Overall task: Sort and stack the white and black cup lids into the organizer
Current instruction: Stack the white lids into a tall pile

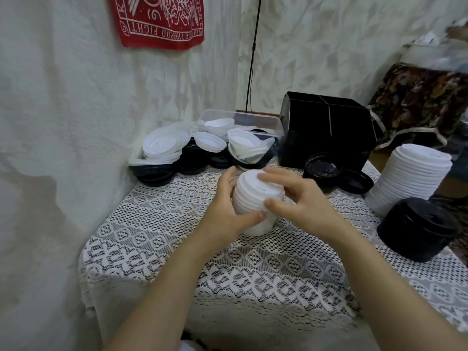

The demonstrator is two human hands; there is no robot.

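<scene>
Both hands (263,206) grip a ribbed, seemingly tilted white lid stack (253,198).

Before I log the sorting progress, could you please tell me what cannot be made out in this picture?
Head view:
Inside of the black plastic compartmented organizer: hidden by its own walls.
Lid count in the held stack of white plastic lids: covered by the left hand and right hand.
The red printed cloth: cut off by the top edge.
The objects at upper right: blurred.
</scene>
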